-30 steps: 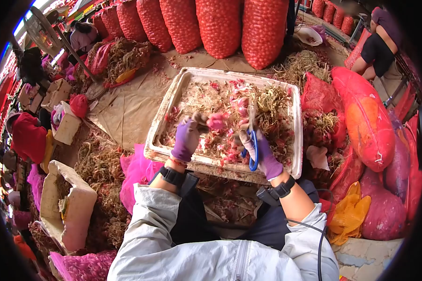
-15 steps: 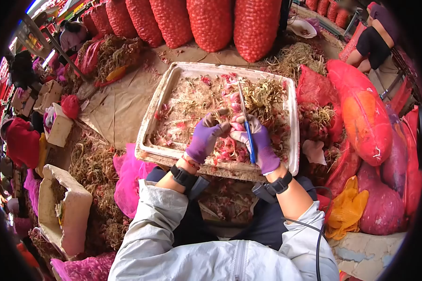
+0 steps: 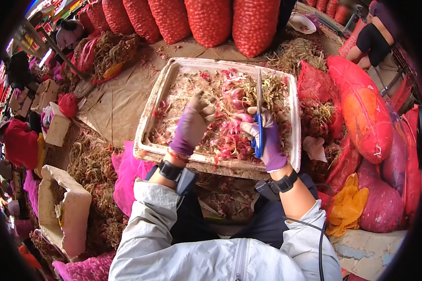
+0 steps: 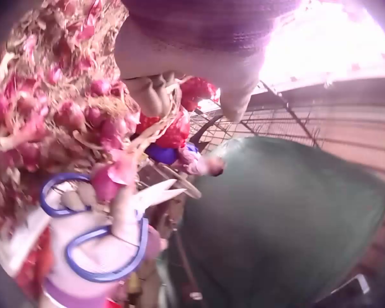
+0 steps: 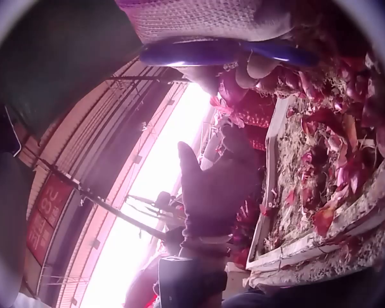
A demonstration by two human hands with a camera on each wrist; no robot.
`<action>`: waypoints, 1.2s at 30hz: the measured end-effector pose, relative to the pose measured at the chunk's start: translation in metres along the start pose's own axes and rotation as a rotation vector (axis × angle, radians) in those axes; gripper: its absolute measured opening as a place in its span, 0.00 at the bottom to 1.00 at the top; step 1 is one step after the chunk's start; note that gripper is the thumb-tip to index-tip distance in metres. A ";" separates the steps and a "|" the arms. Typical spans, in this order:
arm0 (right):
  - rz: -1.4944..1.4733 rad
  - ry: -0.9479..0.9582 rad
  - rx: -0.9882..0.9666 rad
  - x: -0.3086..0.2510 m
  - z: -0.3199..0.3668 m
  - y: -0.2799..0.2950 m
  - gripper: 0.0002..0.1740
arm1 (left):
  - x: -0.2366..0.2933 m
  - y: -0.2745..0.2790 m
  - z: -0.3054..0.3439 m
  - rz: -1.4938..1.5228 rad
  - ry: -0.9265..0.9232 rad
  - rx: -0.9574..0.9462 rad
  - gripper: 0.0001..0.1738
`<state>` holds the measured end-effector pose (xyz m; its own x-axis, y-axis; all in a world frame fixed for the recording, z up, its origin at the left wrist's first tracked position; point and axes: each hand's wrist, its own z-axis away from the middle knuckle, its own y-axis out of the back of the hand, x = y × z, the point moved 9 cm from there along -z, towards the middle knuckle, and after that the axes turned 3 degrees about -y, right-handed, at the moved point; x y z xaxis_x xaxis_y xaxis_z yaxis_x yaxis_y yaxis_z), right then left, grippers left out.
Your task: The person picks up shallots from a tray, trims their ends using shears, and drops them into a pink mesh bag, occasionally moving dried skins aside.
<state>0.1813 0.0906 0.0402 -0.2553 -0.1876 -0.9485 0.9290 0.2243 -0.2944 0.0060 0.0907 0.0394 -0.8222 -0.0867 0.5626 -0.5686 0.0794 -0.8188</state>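
Observation:
My right hand (image 3: 267, 136), in a purple and white glove, holds blue-handled scissors (image 3: 260, 124), their blades pointing away from me. Its fingertips also pinch a pink shallot (image 4: 109, 183), seen in the left wrist view. A dry stalk (image 4: 159, 128) runs from that shallot up to the curled fingers of my gloved left hand (image 3: 192, 122), which grips it over the tray's left half. Beneath both hands, a white foam tray (image 3: 150, 129) bears shallots (image 3: 237, 93), loose pink skins and dried stalks (image 3: 276, 91).
Full red net sacks (image 3: 211, 23) line the far side. Long red bags (image 3: 361, 112) and an orange bag (image 3: 348, 206) lie to the right. At left stand a broken foam box (image 3: 75, 206) and pink netting (image 3: 126, 178). Another person (image 3: 377, 40) sits at far right.
Both hands came together over the tray, then moved apart: the left went left and away from me, the right slightly right. The scissors stayed in the right hand and turned more upright in view.

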 end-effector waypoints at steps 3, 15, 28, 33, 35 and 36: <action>0.152 0.155 0.016 0.001 -0.001 -0.007 0.22 | -0.038 -0.018 0.018 -0.623 0.062 -0.139 0.33; -0.005 0.045 -0.022 0.017 0.001 0.002 0.22 | -0.010 0.034 0.005 -0.263 -0.110 0.192 0.22; 0.054 0.045 0.096 -0.007 0.006 0.019 0.19 | 0.012 0.044 -0.003 -0.375 -0.132 0.055 0.31; -0.175 -0.008 0.064 0.010 0.001 0.017 0.14 | -0.008 0.003 0.016 -0.820 -0.036 0.023 0.39; -0.162 -0.053 0.071 0.018 0.004 0.011 0.15 | -0.039 -0.012 0.024 -0.873 -0.101 -0.227 0.26; -0.144 0.000 0.027 0.021 0.004 0.004 0.15 | -0.056 -0.019 0.027 -0.738 -0.002 -0.301 0.22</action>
<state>0.1805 0.0841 0.0197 -0.3862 -0.2162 -0.8967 0.8896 0.1698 -0.4240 0.0637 0.0670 0.0207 -0.2304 -0.2233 0.9471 -0.9493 0.2654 -0.1683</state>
